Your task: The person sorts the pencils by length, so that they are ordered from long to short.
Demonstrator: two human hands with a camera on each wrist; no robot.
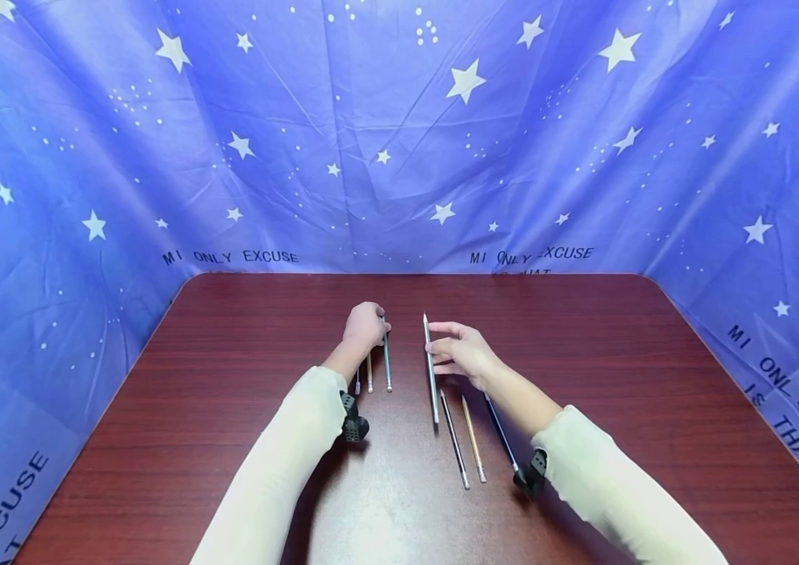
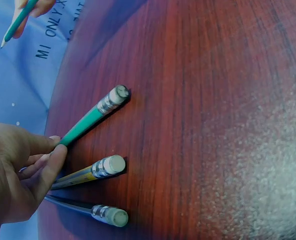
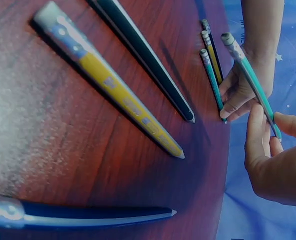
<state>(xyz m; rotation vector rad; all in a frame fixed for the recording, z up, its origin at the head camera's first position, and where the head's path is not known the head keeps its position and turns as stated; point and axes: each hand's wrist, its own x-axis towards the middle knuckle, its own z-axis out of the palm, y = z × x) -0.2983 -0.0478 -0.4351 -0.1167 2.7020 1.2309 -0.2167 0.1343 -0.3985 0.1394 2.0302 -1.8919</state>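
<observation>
My left hand (image 1: 366, 326) pinches a green pencil (image 2: 88, 122) between thumb and fingers, its white eraser end toward me and lying close to the tabletop. Beside that hand, a yellow pencil (image 2: 80, 176) and a dark pencil (image 2: 75, 204) lie partly hidden beneath it. My right hand (image 1: 466, 353) holds a second green pencil (image 3: 252, 80) near its sharpened end, the point facing away from me. Nearer to me on the right lie a black pencil (image 1: 454, 439), another yellow pencil (image 3: 123, 100) and a dark blue pencil (image 3: 98, 212), all with erasers toward me.
Everything lies on a reddish-brown wooden table (image 1: 230, 337) with rounded far corners. A blue curtain (image 1: 371, 102) with white stars hangs behind it and along both sides. Small black cameras sit at the left cuff (image 1: 352, 417) and the right cuff (image 1: 531, 473).
</observation>
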